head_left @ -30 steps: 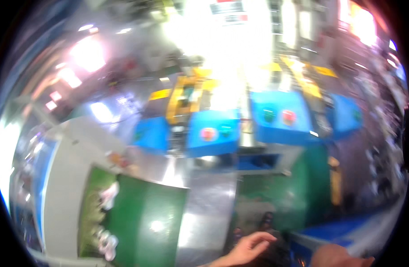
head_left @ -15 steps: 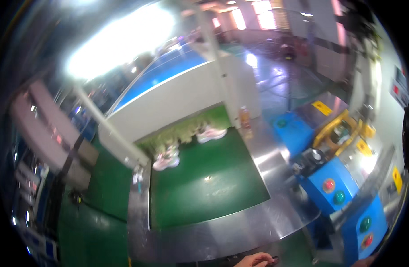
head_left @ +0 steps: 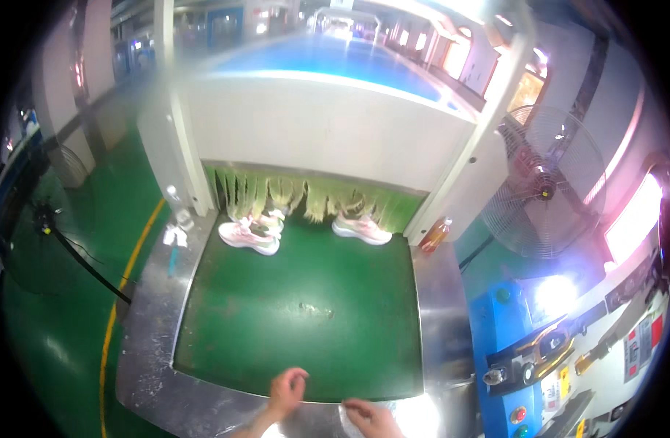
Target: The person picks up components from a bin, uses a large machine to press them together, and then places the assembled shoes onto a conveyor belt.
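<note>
Down at the lower middle of the frame, the left hand hangs fingers loosely curled, right by the near edge of the green belt; the right hand sits beside it, fingers bent, over the metal border. Whether either's fingertips meet, I can't tell. Up the belt, mid-frame, well apart from both hands: pink shoes, two at left, one at right, right against a ragged fringe hanging across their way. A bottle stands right of them, a big fan beyond, blue control box lower right.
</note>
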Tool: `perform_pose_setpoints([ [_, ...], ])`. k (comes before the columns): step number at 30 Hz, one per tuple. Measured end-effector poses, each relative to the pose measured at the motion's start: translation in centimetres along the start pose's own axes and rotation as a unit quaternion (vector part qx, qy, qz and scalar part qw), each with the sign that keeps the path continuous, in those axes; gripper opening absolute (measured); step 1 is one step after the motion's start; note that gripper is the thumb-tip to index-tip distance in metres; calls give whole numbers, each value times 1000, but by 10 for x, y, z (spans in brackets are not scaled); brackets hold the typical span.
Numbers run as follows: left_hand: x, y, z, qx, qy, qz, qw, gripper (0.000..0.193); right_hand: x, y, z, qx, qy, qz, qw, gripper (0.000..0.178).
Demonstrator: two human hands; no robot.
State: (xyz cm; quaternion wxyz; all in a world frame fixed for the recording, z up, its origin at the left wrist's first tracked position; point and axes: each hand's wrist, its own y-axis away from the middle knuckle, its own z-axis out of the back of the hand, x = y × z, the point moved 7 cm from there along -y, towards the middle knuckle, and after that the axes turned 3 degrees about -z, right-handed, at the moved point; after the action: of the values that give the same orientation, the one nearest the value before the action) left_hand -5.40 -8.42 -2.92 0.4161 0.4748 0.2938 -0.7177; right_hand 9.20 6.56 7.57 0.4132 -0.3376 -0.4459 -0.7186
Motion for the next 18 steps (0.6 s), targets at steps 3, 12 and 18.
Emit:
perform_pose_setpoints([
  [3, 61, -68, 18, -87, -181, -53, 978, 34, 22, -94, 39, -18, 69, 22, 997, 46],
  [12, 141, -129, 42, -62, -328, -70, 940, 53, 86, -498, 186, -54, 555, 224, 800, 77],
  [18, 123, -141, 83, -14, -302, -87, 949, 51, 80, -539, 189, -41, 665, -149, 731, 58],
])
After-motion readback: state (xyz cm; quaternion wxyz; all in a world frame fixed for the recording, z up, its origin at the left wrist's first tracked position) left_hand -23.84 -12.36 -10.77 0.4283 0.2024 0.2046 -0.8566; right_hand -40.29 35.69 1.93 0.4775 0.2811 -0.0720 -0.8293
